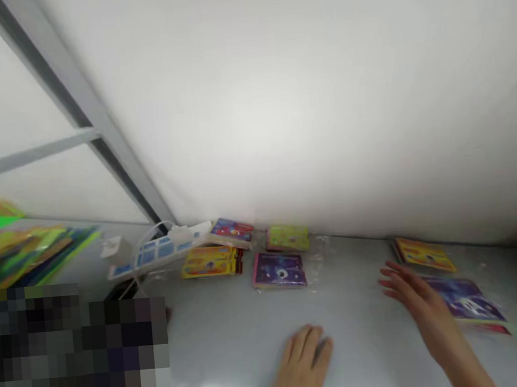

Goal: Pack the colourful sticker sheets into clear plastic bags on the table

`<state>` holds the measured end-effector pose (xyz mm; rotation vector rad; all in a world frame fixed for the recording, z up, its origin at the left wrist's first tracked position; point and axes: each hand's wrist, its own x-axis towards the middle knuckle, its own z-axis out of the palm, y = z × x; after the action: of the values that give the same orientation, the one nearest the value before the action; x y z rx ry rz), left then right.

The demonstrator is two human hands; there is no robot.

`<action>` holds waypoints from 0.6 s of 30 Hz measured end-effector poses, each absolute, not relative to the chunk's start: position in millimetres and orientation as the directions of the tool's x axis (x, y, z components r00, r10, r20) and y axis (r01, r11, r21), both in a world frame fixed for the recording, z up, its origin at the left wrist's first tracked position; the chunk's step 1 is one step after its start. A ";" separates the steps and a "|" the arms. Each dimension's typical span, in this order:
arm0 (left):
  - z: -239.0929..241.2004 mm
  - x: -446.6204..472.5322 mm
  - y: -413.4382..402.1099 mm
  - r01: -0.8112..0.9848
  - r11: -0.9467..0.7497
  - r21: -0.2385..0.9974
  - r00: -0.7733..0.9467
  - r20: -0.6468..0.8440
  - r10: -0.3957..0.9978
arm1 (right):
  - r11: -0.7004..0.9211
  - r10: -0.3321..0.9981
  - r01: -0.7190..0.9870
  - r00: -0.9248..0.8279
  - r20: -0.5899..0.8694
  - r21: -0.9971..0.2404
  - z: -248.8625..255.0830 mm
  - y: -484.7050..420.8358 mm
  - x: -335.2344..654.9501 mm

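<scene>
Grip apart on 2 hands: left hand [302, 360] over open tabletop [357, 305], right hand [413, 296] by left edge of purple pack [466, 297].

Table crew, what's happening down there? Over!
Left hand open, empty. Right hand open, empty, beside rightmost yellow packet and purple packet. Power strip off left, away from both.

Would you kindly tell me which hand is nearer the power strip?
Left: the left hand is right of the power strip; the right hand is much farther right.
</scene>
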<state>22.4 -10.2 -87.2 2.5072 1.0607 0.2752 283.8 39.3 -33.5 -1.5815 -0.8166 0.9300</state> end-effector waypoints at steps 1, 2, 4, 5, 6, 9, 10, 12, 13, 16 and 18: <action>-88.8 22.2 -9.9 0.643 -0.637 0.424 0.689 0.042 0.724 | -0.214 0.899 -0.024 0.385 -0.207 -0.976 -31.7 49.2 267.0; -90.8 22.1 -9.5 0.644 -0.645 0.411 0.686 0.064 0.725 | -0.231 0.912 -0.091 0.326 -0.248 -0.969 -30.5 58.6 253.3; -96.2 21.8 -8.1 0.638 -0.675 0.371 0.695 0.101 0.712 | -0.266 0.929 -0.228 0.199 -0.312 -0.937 -30.3 76.1 234.7; -99.3 21.8 -7.4 0.640 -0.688 0.343 0.699 0.113 0.706 | -0.290 0.928 -0.269 0.157 -0.339 -0.919 -30.9 84.4 228.7; -102.5 22.1 -6.8 0.643 -0.700 0.311 0.703 0.122 0.700 | -0.312 0.923 -0.294 0.129 -0.361 -0.903 -31.7 92.3 223.9; -110.4 24.3 -7.6 0.658 -0.712 0.246 0.703 0.139 0.697 | -0.338 0.923 -0.301 0.079 -0.376 -0.892 -33.1 111.9 212.6; -112.1 25.4 -8.7 0.672 -0.701 0.239 0.688 0.148 0.711 | -0.332 0.928 -0.291 0.068 -0.365 -0.897 -32.9 116.6 209.1; -114.2 27.5 -11.5 0.708 -0.664 0.241 0.644 0.165 0.747 | -0.307 0.941 -0.270 0.056 -0.333 -0.913 -31.8 123.2 202.9; -115.0 28.3 -12.6 0.727 -0.641 0.248 0.617 0.175 0.767 | -0.292 0.946 -0.263 0.060 -0.318 -0.919 -30.9 125.1 200.5; -116.9 28.9 -12.2 0.732 -0.617 0.289 0.590 0.183 0.786 | -0.230 0.962 -0.258 0.085 -0.259 -0.938 -26.4 125.4 197.8; -116.8 28.1 -8.7 0.696 -0.635 0.336 0.618 0.169 0.767 | -0.161 0.977 -0.266 0.093 -0.192 -0.950 -21.3 120.9 199.6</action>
<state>28.1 -8.7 -116.8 2.6063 1.1995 0.4372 199.6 120.9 -21.3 -1.1932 -0.8407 1.3606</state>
